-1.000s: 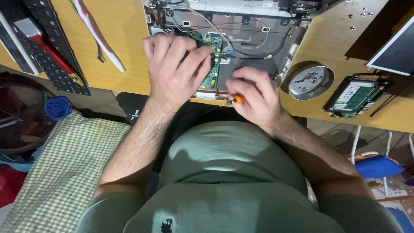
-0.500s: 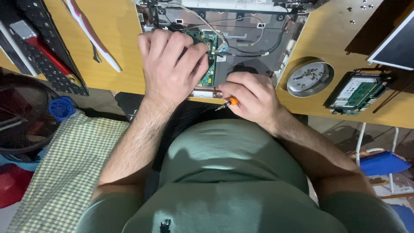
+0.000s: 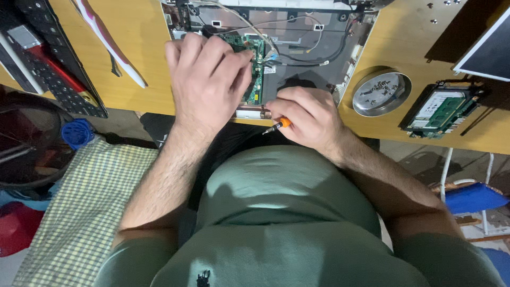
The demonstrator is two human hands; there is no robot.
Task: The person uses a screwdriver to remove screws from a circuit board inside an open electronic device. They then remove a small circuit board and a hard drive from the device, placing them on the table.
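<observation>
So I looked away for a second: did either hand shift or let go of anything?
Barely. The left hand stays spread over the green circuit board in the opened laptop. The right hand still grips the orange screwdriver at the desk edge. Only the view drifted slightly; nothing was released.

Dark flat screen panel (image 3: 486, 50) at desk's right edge, small white label (image 3: 270, 69) inside opened laptop

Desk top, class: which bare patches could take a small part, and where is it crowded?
Bare wood lies between the white strip and the opened laptop base, and above the screw dish towards the dark panel. The base is crowded: both hands, circuit board, cables.
</observation>
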